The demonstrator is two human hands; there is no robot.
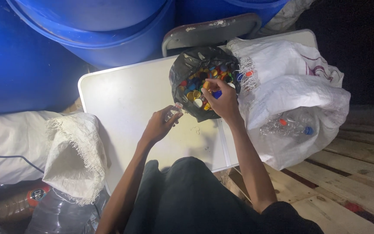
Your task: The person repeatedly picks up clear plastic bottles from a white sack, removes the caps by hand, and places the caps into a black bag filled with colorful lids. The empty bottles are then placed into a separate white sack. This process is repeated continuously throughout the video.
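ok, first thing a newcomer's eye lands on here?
The black bag of bright mixed-colour bottle caps, at the far edge of the white table, with the right hand picking caps at it. Beside it the left hand holds a small clear bottle. Big blue barrels loom behind.

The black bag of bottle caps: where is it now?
Head view: the black bag sits on the white table's far edge, under the right hand, beside the white sack.

A white folding table (126, 95) carries a black plastic bag (191, 65) full of coloured bottle caps (200, 84) at its far edge, with a white woven sack (291, 95) holding clear plastic bottles (286, 125) slumped over its right end.
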